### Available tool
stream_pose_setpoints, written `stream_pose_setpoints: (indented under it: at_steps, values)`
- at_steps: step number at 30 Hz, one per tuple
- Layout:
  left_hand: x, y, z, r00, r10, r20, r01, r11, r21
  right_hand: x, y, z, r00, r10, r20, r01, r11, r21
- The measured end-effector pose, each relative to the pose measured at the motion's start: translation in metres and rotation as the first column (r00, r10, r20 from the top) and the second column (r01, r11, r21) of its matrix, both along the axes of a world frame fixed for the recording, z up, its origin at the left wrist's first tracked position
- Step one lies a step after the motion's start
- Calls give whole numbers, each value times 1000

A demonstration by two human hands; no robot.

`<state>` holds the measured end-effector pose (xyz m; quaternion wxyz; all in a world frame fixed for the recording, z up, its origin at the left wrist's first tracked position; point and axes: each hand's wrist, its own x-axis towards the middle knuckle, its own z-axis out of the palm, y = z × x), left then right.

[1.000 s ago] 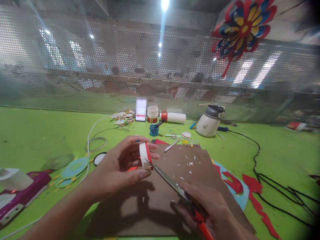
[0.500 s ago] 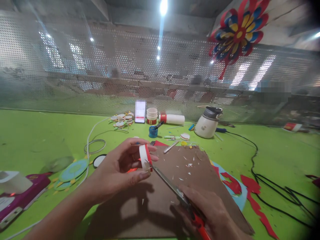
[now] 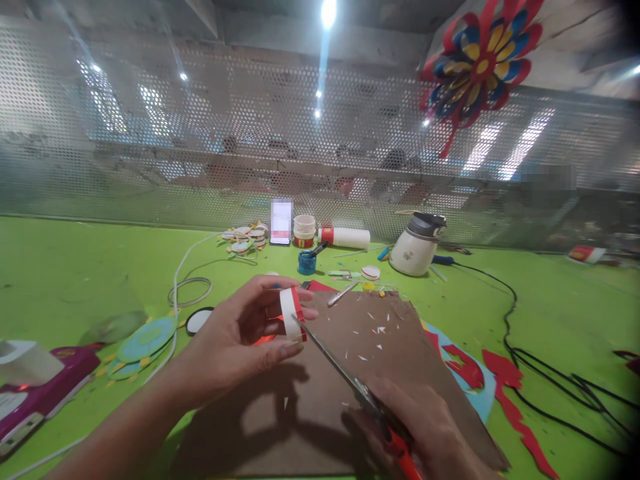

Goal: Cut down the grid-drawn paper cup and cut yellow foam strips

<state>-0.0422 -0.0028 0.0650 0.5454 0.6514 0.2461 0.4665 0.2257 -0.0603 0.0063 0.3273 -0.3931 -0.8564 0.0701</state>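
1. Head view: one left hand is partly curled, thumb below and fingers above, gripping one white ring with a red edge.
2. One right hand is wrapped around the red handles of one pair of scissors; the tips meet the ring's side nearest the blades, though I can't tell if they bite.
3. Ring and scissors are held over one brown cardboard sheet, strewn with several pale scraps too small to count; one silvery tool lies by its far edge.
4. Farther back on the green desk: one upright phone, one red-and-white tub, one white cylinder on its side, one blue pot and one dark-lidded jug.
5. Over at the left, one purple power strip.
6. Up at the right hangs one flower decoration.
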Motion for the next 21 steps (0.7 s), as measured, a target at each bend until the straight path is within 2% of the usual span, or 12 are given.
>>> stream_pose_setpoints:
  at_steps: [4,9,14,18,21]
  values:
    - [-1,1,-2,1000,19,-20,-19,1000,3,-4,-3,5,999,-40,12,40,999,-11]
    - [-4,5,-6,999,20,-41,-18,999,40,-7,-4,13,999,-9,-40,10,1000,23]
    - [-4,7,-6,997,44,-60,-41,998,45,-5,0,11,992,-110,67,112,993,-21]
    - [-5,8,-7,997,48,-59,-48,999,0,-5,4,8,992,-118,41,117,993,34]
    - [-5,7,-7,997,73,-30,-74,997,-34,-5,6,6,988,-153,37,153,988,-7]
